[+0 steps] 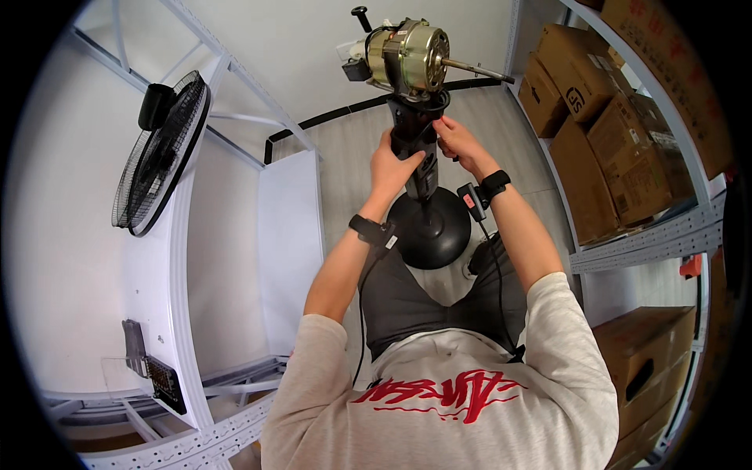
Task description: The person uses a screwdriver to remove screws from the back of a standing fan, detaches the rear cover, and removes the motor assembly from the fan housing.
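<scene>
A pedestal fan stands upright before me with its motor [419, 56] uncovered. The motor has a brass-coloured casing and a bare metal shaft [478, 69] pointing right. Beneath it is the black control housing [421, 182] on a pole, which rises from a round black base [429, 239] on the floor. My left hand [393, 168] grips the housing from the left, thumb across its front. At the housing's upper right, just under the motor, my right hand [462, 145] has its fingers pinched together. Whatever small part lies between them is hidden.
On the left shelf [178, 313] a black fan grille [160, 153] leans, with small screws and a dark flat piece [166, 384] nearer me. Cardboard boxes [630, 157] fill the right rack [650, 254]. Cables hang from the black bands on both my wrists.
</scene>
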`<state>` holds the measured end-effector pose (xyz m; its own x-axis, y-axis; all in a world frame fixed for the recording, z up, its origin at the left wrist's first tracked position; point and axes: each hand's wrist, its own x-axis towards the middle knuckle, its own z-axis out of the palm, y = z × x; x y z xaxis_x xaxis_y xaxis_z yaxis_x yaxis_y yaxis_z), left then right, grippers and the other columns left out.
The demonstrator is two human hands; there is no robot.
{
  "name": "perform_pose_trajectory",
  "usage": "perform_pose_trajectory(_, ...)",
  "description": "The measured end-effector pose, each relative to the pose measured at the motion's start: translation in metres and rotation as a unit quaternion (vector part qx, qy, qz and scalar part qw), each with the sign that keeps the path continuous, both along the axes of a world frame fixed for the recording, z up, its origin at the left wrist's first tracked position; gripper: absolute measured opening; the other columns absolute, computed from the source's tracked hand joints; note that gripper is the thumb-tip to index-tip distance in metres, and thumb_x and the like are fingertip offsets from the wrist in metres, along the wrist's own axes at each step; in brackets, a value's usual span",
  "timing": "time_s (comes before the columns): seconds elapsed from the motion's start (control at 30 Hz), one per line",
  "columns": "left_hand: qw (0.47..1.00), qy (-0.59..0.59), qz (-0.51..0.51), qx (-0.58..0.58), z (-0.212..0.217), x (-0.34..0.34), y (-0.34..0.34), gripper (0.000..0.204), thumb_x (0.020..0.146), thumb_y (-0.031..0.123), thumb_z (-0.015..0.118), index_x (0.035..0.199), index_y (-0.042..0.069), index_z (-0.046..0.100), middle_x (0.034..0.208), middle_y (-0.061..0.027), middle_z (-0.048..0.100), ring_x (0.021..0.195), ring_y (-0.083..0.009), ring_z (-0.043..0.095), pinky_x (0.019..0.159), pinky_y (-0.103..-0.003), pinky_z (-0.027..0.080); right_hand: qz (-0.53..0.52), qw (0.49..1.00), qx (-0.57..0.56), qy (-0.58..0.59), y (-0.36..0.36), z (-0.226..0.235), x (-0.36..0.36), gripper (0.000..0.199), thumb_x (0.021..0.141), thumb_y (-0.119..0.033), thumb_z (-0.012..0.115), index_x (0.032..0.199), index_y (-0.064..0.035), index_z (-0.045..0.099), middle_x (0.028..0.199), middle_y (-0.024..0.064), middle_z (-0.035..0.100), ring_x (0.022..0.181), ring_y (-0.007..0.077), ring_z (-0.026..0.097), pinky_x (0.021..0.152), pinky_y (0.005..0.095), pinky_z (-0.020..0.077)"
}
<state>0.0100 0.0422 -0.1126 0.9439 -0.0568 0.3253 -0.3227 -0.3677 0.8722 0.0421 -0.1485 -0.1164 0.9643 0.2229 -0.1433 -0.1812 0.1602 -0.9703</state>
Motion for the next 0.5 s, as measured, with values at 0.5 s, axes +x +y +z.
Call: perform_pose_trajectory(0.5,0.986,0.068,-0.098,-0.115,-0.007,0.009,0.031,0.075,0.081,0.004,0.077,0.144,-0.005,0.038,0.127,-0.0132,0.061,0.113,-0.0189,0.061,0.096,-0.031,0.049,0.037,0.997,-0.064,-0.005,0.025,0.018,0.034,0.039,0.097,-0.054,0.055,0.104,-0.0168,0.06,0.063,-0.0098,0.034,0.05,0.0031,0.028,0.045,0.0228,0.0199)
